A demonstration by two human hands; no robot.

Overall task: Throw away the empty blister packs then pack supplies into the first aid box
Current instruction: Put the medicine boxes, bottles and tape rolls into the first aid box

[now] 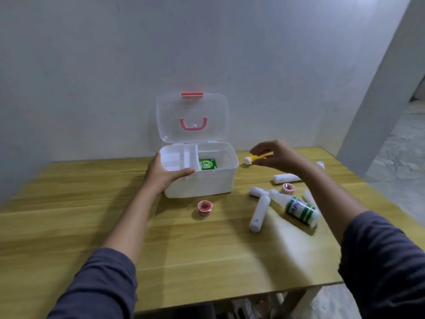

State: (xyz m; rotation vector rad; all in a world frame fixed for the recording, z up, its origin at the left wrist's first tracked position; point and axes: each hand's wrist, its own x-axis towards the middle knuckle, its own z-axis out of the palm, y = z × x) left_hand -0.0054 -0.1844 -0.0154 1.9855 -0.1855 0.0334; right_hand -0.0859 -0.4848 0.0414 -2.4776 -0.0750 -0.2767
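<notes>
The white first aid box (207, 185) stands on the wooden table (92, 215) with its clear lid (192, 116) up. A green packet (207, 164) lies in its right compartment, beside a white inner tray (178, 157). My left hand (164, 174) grips the box's front left rim. Just right of the box, above the table, my right hand (278, 156) pinches a small yellow tube with a white cap (250, 159). No blister packs are visible.
On the table right of the box lie several white bandage rolls (258, 214), a white bottle with a green label (299, 209) on its side, and a pink tape roll (288, 188). A red tape roll (204, 208) sits in front of the box. The wall is close behind.
</notes>
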